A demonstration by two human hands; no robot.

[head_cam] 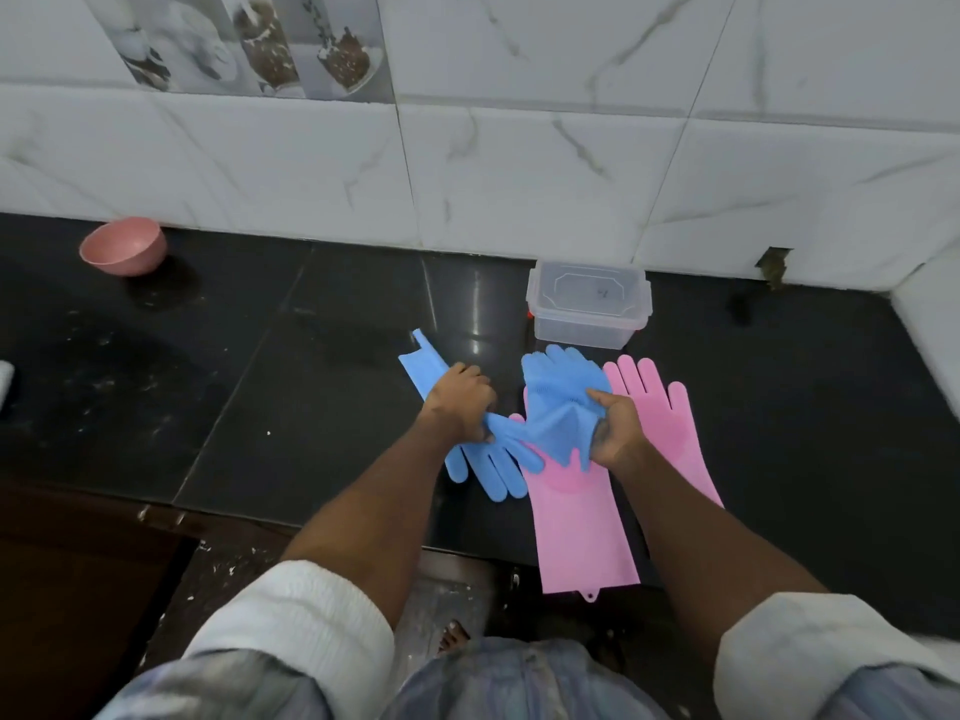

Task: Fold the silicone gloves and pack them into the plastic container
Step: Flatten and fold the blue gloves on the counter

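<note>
Two blue silicone gloves and two pink ones lie on the black counter. My left hand [460, 402] grips one end of the bristled blue glove [558, 402], and my right hand [615, 428] grips its other side, holding it stretched over the pink gloves. The second blue glove [485, 462] lies flat under my left hand, cuff toward the wall. One pink glove [582, 532] reaches the counter's front edge; the other pink glove [670, 413] lies to its right. The clear plastic container [589, 324] stands open just behind them.
A pink bowl [124, 246] sits at the back left against the white tiled wall [519, 163]. The black counter [260, 381] ends in a front edge near my body. A raised white ledge [930, 314] borders the right side.
</note>
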